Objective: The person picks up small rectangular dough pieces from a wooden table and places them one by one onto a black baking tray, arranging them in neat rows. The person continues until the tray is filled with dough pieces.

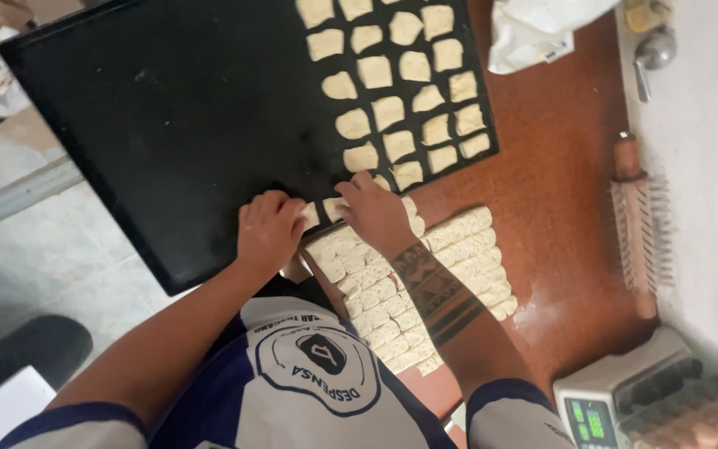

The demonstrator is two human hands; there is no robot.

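A large black baking tray (168, 116) lies on a brown table (558, 166). Several pale dough pieces (392, 108) sit in rows on the tray's right part. Beside the tray's near edge lies a slab of cut dough squares (450, 258). My left hand (269, 229) rests at the tray's near edge, fingers curled over a small dough piece (311, 216). My right hand (373, 209) is next to it, fingers on another dough piece (333, 208) at the tray's edge, above the cut slab.
A spiked roller with a wooden handle (637, 224) lies at the table's right. A digital scale (617, 399) stands at the lower right beside an egg carton (691, 416). A white plastic bag (533, 29) lies at the top. Grey floor shows on the left.
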